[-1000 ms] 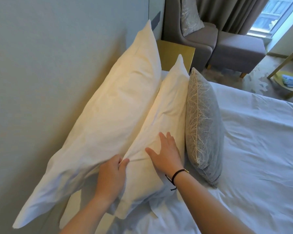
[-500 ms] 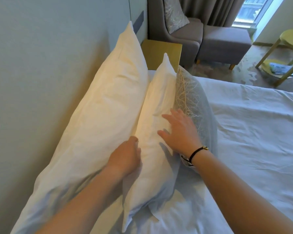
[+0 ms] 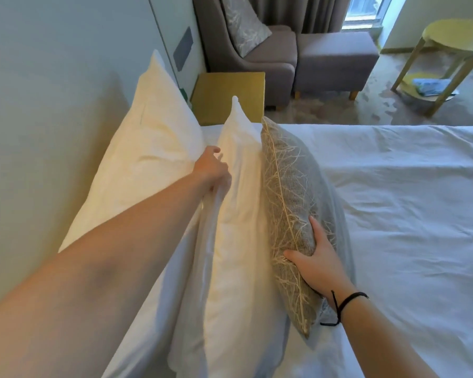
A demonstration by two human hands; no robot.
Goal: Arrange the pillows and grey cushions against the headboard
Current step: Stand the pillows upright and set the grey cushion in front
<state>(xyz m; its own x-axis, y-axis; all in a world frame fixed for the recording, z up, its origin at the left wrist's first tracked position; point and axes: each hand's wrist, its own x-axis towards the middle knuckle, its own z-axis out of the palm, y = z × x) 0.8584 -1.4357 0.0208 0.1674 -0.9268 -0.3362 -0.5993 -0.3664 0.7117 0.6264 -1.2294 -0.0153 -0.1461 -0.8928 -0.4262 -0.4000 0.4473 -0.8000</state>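
Note:
A large white pillow (image 3: 148,159) leans upright against the pale headboard (image 3: 52,91). A smaller white pillow (image 3: 238,214) stands in front of it, and a grey cushion (image 3: 290,186) with a pale branch pattern stands against that one. My left hand (image 3: 212,170) reaches between the two white pillows and grips the top edge of the smaller one. My right hand (image 3: 316,264) holds the grey cushion near its lower end, thumb on the patterned face and fingers curled round the far side. A black cord circles that wrist.
White sheet covers the bed (image 3: 393,214) to the right. A gold bedside table (image 3: 230,96) stands past the pillows. Beyond it are a grey armchair (image 3: 257,50) with another patterned cushion (image 3: 243,31), a grey footstool (image 3: 336,58) and a yellow round side table (image 3: 453,42).
My left hand has slid farther up between the white pillows. My right hand has left the smaller pillow's face and taken hold of the grey cushion, which now stands closer against that pillow.

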